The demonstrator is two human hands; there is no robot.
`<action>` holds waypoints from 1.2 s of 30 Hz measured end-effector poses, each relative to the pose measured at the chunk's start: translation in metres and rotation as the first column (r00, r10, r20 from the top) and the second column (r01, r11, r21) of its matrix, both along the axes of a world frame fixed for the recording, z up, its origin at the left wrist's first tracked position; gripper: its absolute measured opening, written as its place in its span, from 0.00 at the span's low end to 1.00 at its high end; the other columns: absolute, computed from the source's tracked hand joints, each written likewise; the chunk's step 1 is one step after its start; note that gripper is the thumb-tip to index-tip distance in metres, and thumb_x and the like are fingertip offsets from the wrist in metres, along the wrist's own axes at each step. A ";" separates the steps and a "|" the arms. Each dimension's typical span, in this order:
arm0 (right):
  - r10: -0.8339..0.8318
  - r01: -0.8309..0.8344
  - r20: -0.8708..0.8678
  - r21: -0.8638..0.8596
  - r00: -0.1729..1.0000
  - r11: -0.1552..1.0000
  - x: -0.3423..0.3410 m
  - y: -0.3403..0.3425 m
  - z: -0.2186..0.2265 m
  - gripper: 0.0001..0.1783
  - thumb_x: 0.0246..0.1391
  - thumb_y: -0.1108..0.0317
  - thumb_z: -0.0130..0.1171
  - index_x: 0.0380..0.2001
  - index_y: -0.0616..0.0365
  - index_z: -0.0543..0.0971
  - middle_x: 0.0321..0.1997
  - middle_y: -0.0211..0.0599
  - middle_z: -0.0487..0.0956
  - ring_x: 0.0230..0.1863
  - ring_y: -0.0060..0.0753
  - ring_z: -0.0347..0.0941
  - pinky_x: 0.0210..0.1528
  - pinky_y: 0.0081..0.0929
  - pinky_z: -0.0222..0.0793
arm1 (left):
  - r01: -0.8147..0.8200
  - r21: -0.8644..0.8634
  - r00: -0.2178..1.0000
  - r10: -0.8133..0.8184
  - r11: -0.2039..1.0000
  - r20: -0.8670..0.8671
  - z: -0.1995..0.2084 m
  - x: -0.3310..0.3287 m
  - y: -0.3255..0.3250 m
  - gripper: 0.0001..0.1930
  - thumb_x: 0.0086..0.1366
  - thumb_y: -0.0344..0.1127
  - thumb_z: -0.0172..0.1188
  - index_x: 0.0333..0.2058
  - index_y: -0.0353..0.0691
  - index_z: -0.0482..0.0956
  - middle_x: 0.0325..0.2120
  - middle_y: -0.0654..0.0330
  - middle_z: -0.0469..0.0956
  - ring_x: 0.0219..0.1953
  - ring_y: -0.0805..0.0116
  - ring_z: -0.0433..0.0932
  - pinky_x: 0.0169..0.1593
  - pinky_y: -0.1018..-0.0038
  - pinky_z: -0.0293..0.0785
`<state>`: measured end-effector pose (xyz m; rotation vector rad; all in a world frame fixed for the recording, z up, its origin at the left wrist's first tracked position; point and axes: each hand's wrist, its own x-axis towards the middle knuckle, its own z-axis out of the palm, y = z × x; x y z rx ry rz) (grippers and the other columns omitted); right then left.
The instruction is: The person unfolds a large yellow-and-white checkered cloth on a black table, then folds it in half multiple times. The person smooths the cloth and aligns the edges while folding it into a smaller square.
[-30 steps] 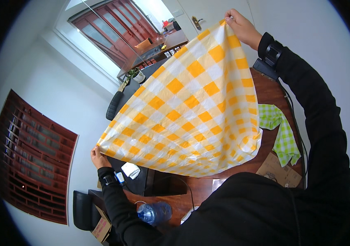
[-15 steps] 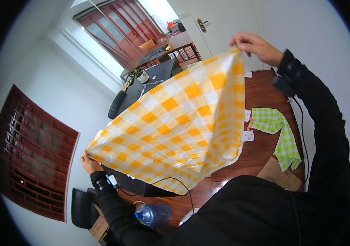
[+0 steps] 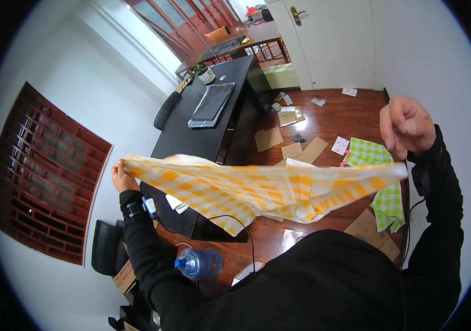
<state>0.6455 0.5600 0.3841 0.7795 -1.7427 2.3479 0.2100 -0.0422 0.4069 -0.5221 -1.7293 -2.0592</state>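
Observation:
A thin, crinkled yellow-and-white checked tablecloth (image 3: 279, 190) is stretched across in front of me, sagging in folds at its middle. At its left end my left hand (image 3: 124, 176) is closed, pinching a corner. My right hand (image 3: 406, 126) is raised on the right with curled fingers. The cloth's other end meets its lowest fingertips, though blur partly hides the pinch. Beyond that end, a green-and-white checked cloth (image 3: 387, 204) lies on the floor, partly covered from view.
A black desk (image 3: 183, 138) with a dark folded sheet (image 3: 213, 102) and a potted plant (image 3: 205, 73) stands to the left. Cardboard pieces (image 3: 268, 138) lie on the wooden floor. A blue water bottle (image 3: 199, 263) is near my left forearm. A cable (image 3: 251, 243) hangs before me.
My right hand has come down and outward to the right. The tablecloth has dropped from a raised, spread sheet to a narrow, level band. My left hand still grips its corner, slightly higher in view.

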 end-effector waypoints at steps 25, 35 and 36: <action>-0.135 -0.146 0.244 0.852 0.960 0.503 -0.019 -0.066 -0.284 0.51 0.46 0.54 0.66 0.67 0.61 0.53 0.67 0.56 0.59 0.66 0.52 0.58 0.66 0.40 0.57 | -0.346 -0.510 0.910 0.148 0.787 -0.388 0.142 0.025 0.115 0.12 0.67 0.39 0.59 0.34 0.34 0.76 0.26 0.66 0.73 0.27 0.80 0.69 0.31 0.81 0.69; -0.269 0.091 0.031 0.899 0.963 0.428 0.051 -0.055 -0.282 0.60 0.38 0.43 0.70 0.68 0.60 0.52 0.69 0.53 0.56 0.67 0.52 0.57 0.64 0.45 0.54 | -0.391 -0.527 0.901 0.195 0.755 -0.388 0.152 -0.001 0.132 0.12 0.67 0.39 0.60 0.34 0.34 0.77 0.27 0.64 0.76 0.29 0.77 0.72 0.34 0.79 0.73; -0.279 0.123 -0.001 0.898 0.960 0.422 0.054 -0.054 -0.278 0.60 0.38 0.42 0.70 0.68 0.60 0.53 0.69 0.54 0.56 0.67 0.52 0.57 0.64 0.45 0.54 | -0.391 -0.526 0.909 0.224 0.756 -0.353 0.154 -0.006 0.135 0.12 0.67 0.40 0.60 0.34 0.34 0.77 0.28 0.63 0.76 0.29 0.77 0.72 0.34 0.79 0.73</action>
